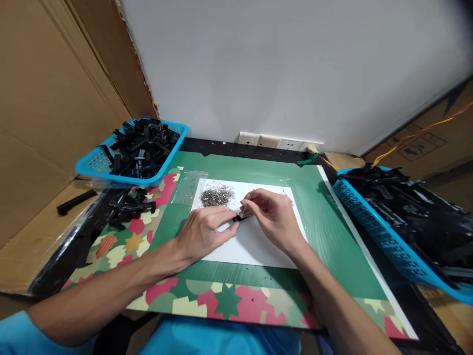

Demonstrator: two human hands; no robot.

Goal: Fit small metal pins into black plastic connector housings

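My left hand is closed, its thumb and fingertips pinching a small black plastic part just above the white sheet. Opposite it, my right hand grips a thin, shiny metal tool that looks like tweezers. Its lower end meets the black part, but fingers hide the exact contact. Beyond my left hand, a loose pile of tiny metal pieces lies on the sheet. They are too small to tell their kind.
A blue basket full of black plastic parts stands at the back left, with several loose parts in front. Another blue basket of black pieces sits at the right. A clear plastic bag lies on the green mat. Sockets line the wall.
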